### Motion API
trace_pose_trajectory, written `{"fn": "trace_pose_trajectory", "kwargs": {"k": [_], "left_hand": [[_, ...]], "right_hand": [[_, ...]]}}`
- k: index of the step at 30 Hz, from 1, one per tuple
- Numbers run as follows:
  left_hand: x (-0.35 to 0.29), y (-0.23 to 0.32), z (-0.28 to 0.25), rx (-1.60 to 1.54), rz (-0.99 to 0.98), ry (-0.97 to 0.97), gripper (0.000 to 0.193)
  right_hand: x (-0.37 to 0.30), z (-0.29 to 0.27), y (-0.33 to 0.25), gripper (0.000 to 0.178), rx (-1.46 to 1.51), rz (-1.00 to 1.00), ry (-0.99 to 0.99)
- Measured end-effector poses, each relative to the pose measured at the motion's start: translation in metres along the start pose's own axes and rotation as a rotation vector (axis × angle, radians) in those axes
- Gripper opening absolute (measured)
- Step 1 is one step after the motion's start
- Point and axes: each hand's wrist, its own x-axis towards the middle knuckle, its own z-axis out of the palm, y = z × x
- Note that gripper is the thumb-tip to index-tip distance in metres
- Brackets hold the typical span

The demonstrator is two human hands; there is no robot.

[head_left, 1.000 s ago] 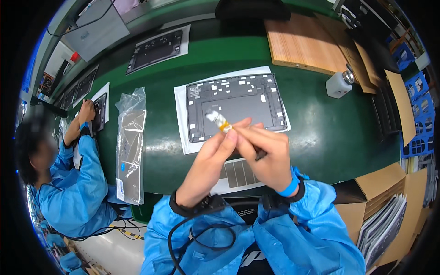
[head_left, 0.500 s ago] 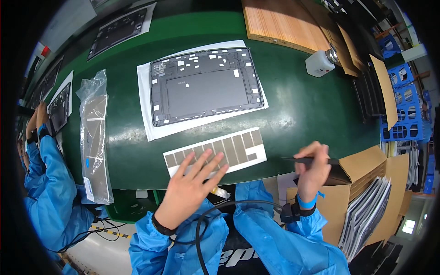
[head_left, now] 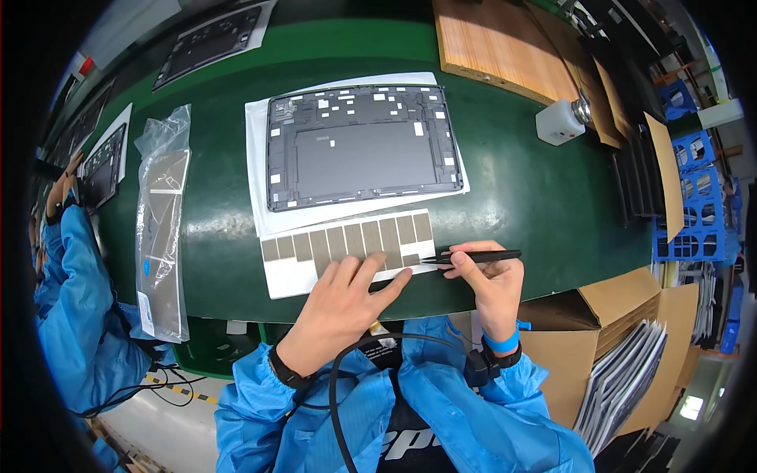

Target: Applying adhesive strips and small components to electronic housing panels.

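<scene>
A: Where's the sheet (head_left: 288, 277)?

B: The sheet lies flat on the green table (head_left: 568, 213), near its front edge, just in front of the panel (head_left: 363, 162) and the white paper (head_left: 255, 158) under that.

A: And the hands?

B: The left hand (head_left: 337, 303) is open, palm down, fingers spread over the sheet's front part. The right hand (head_left: 497, 290) is closed around the tweezers (head_left: 501, 255), pen-style, their tips at the right edge of a small grey patch (head_left: 410, 259). Whether the tips have a grip on it, I can't tell.

A: How would the sheet handle?

B: Light and floppy, I'd judge, and apt to slide on that smooth table unless pinned. Spread fingers near the patch, as here, look like a good hold.

A: And the patch?

B: Probably thin, soft and easily creased, perhaps sticky underneath. I'd take it by one outer corner, with the tweezers nearly flat, and pinch gently; a hard squeeze could dent or tear it.

A: The tweezers themselves?

B: Slim, stiff and light by the look of them. Their fine tips are probably the fragile part, so hold them behind the points, as the right hand does.
</scene>
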Motion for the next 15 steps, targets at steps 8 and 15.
{"fn": "trace_pose_trajectory", "kwargs": {"k": [8, 15], "left_hand": [[0.004, 0.0, 0.016, 0.001, 0.017, -0.001, 0.058], [0.004, 0.002, 0.022, -0.132, -0.005, -0.067, 0.065]], "right_hand": [[-0.001, 0.012, 0.01, 0.016, -0.028, 0.018, 0.141], [0.0, 0.014, 0.013, 0.017, -0.119, 0.009, 0.193]]}}
